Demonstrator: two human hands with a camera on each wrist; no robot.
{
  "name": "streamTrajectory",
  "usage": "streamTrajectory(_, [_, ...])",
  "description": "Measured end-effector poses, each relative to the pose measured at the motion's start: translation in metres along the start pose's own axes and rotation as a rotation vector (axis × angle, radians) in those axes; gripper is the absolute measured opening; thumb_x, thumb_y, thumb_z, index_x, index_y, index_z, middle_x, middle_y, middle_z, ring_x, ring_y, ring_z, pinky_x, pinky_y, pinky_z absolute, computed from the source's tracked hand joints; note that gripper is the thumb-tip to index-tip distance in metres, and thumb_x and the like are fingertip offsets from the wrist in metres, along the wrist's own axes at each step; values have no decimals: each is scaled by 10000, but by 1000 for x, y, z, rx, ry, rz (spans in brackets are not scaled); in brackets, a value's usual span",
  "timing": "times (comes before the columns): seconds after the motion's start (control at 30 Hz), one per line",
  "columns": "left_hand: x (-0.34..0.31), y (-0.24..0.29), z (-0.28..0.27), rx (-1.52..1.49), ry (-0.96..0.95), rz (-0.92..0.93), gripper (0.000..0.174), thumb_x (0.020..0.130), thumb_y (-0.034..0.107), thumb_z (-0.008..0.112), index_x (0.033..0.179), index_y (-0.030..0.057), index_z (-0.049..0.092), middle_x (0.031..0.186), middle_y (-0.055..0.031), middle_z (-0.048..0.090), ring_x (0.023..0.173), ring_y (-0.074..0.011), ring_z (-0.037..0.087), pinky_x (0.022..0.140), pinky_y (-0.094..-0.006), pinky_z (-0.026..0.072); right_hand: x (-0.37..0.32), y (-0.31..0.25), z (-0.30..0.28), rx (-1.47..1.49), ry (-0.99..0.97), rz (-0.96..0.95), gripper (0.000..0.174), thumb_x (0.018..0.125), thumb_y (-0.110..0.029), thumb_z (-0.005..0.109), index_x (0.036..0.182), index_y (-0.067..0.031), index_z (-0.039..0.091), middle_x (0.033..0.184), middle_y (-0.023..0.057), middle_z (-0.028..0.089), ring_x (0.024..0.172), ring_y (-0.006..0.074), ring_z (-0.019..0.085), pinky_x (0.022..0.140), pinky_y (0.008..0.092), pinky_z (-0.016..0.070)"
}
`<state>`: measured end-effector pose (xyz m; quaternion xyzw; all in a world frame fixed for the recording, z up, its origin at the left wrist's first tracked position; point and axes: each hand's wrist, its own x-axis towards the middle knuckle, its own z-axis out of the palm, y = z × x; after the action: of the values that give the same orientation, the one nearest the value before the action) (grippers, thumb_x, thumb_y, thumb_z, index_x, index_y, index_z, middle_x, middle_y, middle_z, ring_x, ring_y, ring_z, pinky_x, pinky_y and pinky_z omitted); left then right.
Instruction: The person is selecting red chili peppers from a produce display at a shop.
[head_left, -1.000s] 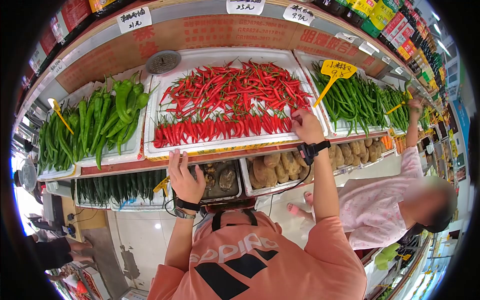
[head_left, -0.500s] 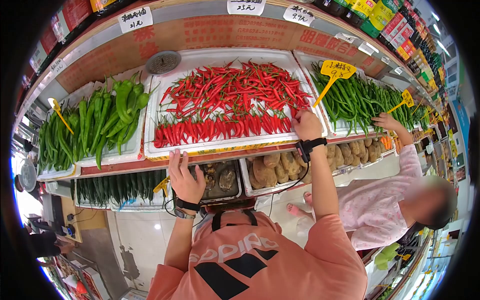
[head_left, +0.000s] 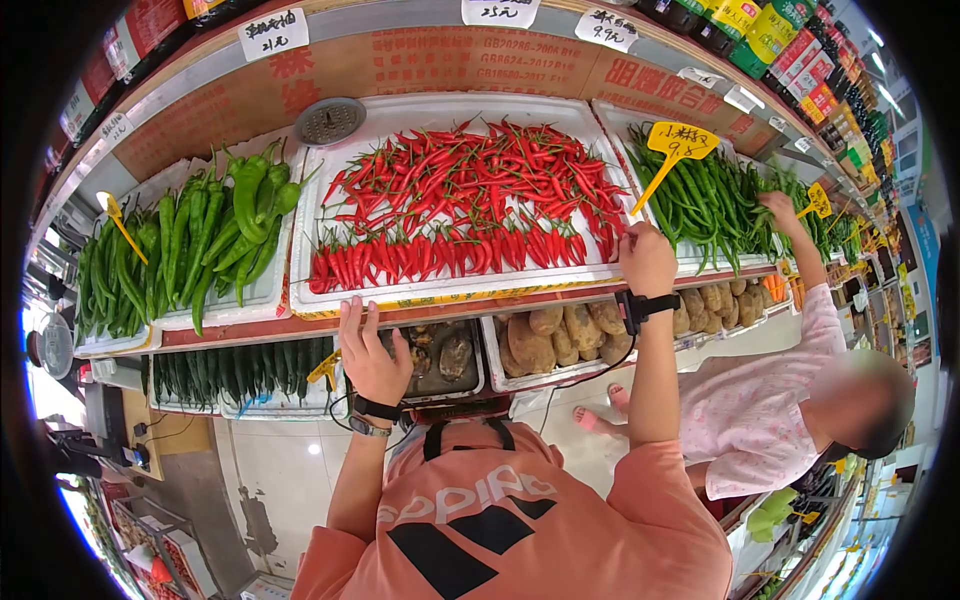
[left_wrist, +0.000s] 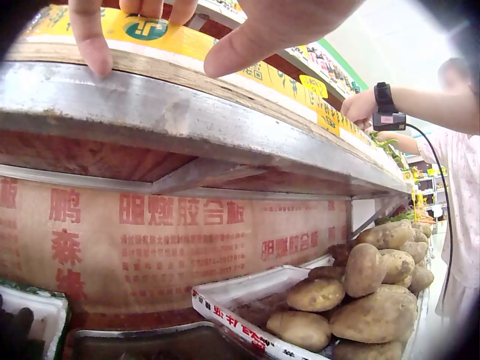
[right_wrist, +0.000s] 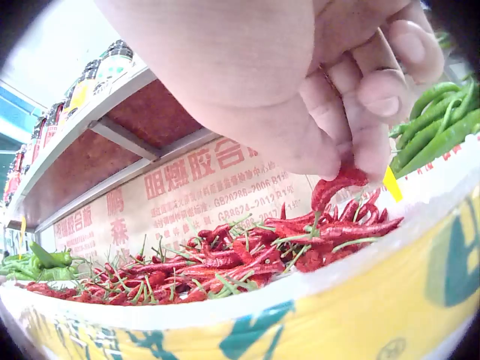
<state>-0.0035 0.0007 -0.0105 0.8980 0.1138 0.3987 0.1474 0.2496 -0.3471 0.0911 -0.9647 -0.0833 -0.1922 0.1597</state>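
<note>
At the right end of the white foam tray [head_left: 470, 108], my right hand [head_left: 648, 262] pinches a red chili [right_wrist: 339, 187] between thumb and fingertips, just above other chilies. A loose pile of red chilies [head_left: 480, 165] covers the back of this tray, and a neat row [head_left: 440, 252] with stems pointing away lines its front. My left hand [head_left: 374, 352] rests at the front edge of the shelf, below the tray's left part, fingers extended. In the left wrist view its fingertips [left_wrist: 96, 60] touch the wooden and metal edge [left_wrist: 187, 112].
Green peppers [head_left: 190, 240] fill a tray on the left; thin green chilies [head_left: 700, 205] lie on the right beside a yellow price sign [head_left: 680, 141]. A metal strainer [head_left: 330, 122] sits behind. Potatoes [head_left: 530, 345] are below. Another person's hand [head_left: 780, 212] reaches into the green chilies.
My right hand has shifted right along the tray's front corner. My left hand has stayed put. The other person's hand has come down from a raised position to the green chilies.
</note>
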Motion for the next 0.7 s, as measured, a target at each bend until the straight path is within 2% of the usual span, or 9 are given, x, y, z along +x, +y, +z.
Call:
streamTrajectory(0.17, [0, 1, 0, 4, -5, -9, 608, 884, 41, 734, 1457, -17, 536, 1574, -224, 489, 1484, -475, 435, 1176, -572, 410, -1, 11, 9, 149, -84, -61, 123, 925, -185, 733, 958, -78, 783, 905, 187, 771, 835, 404, 746, 757, 509, 598])
streamTrajectory(0.27, [-1, 1, 1, 4, 3, -9, 609, 881, 40, 734, 1455, -18, 538, 1576, -220, 488, 1487, -474, 432, 1180, -569, 407, -7, -8, 10, 42, -146, -22, 106, 923, -191, 738, 957, -106, 792, 885, 185, 770, 838, 402, 747, 763, 512, 597])
streamTrajectory(0.3, [-1, 0, 2, 4, 2, -9, 608, 881, 40, 734, 1454, -18, 540, 1577, -220, 487, 1487, -475, 432, 1180, -569, 407, -6, -6, 16, 122, -170, -37, 111, 921, -223, 750, 955, -128, 796, 887, 179, 773, 841, 402, 747, 772, 517, 596])
streamTrajectory(0.4, [-1, 0, 1, 5, 1, -9, 604, 881, 39, 732, 1452, -17, 542, 1578, -220, 487, 1488, -475, 431, 1180, -569, 408, -4, -6, 22, 40, -248, -14, 142, 918, -260, 761, 957, -127, 792, 889, 170, 776, 855, 398, 748, 778, 519, 596])
streamTrajectory(0.5, [-1, 1, 1, 9, 0, -9, 600, 884, 40, 729, 1451, -17, 544, 1576, -220, 490, 1488, -476, 431, 1179, -568, 412, -3, -7, 26, 39, -254, -67, 181, 918, -245, 777, 1005, -87, 778, 866, 161, 783, 827, 370, 761, 766, 482, 593])
streamTrajectory(0.7, [-1, 1, 1, 10, 6, -10, 601, 885, 41, 727, 1454, -15, 542, 1571, -221, 496, 1486, -476, 436, 1176, -567, 418, -1, -6, 37, 85, -241, -56, 211, 914, -204, 777, 1076, -69, 766, 896, 170, 788, 866, 363, 765, 788, 460, 595])
